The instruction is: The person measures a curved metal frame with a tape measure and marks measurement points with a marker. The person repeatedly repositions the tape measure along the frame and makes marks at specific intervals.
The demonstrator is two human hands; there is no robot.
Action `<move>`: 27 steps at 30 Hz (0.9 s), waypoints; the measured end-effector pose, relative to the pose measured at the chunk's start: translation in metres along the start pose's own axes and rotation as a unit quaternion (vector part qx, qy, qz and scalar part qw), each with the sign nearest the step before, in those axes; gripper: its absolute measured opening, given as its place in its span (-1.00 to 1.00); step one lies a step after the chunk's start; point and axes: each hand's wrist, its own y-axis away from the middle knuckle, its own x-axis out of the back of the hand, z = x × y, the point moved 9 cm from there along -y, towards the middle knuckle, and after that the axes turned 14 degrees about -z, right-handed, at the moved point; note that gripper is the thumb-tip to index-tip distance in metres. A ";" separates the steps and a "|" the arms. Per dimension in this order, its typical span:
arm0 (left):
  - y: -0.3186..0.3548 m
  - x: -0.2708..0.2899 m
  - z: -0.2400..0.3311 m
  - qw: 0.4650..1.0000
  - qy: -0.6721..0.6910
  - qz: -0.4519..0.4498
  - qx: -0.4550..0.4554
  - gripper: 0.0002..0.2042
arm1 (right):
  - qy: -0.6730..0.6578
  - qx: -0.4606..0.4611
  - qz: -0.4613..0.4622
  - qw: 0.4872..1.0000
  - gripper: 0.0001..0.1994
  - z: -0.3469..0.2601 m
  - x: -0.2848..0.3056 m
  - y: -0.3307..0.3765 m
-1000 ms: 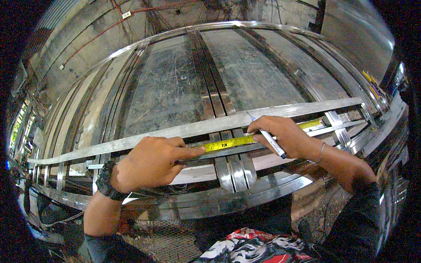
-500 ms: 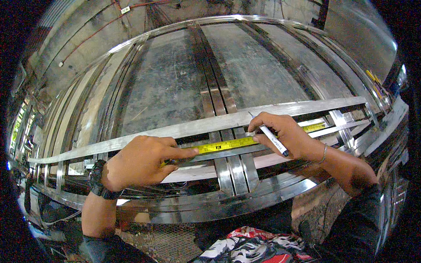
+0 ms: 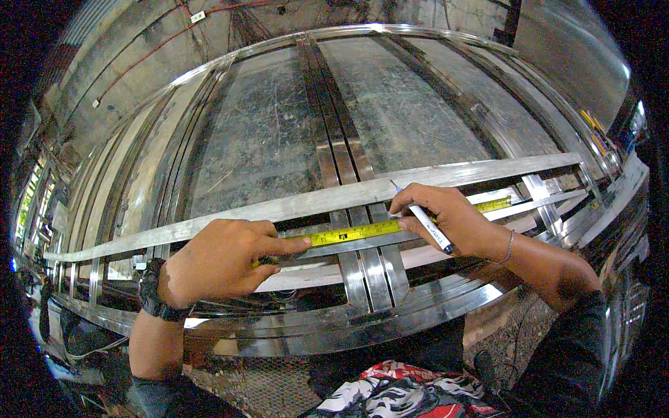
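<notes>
A yellow tape measure [image 3: 345,235] lies stretched along a narrow metal bar of a shiny metal frame, on the near side of a long pale bar [image 3: 306,200]. My left hand [image 3: 226,263], with a black watch at its wrist, is closed on the tape's left part, the index finger laid along its top. In my right hand [image 3: 453,219] is a white marker [image 3: 430,228], its thin tip pointing away from me by the pale bar's near edge. The fingers of that hand rest over the tape, which runs on to the right beneath them. Whatever sits inside my left palm is hidden.
Paired metal tubes [image 3: 338,143] run away from me across dark flat sheets [image 3: 261,125]. A curved-looking front rail [image 3: 293,338] borders the frame near my body. Several yellow items [image 3: 594,125] lie at the far right. Behind stands a concrete wall [image 3: 150,42].
My left hand has shifted slightly left with the tape. My right hand has moved a little left, and the marker has tilted in its fingers.
</notes>
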 end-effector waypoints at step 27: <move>-0.001 0.000 0.008 0.999 -0.044 0.025 0.016 -0.45 | 0.034 -0.053 -0.027 0.998 -0.63 0.007 -0.005 0.004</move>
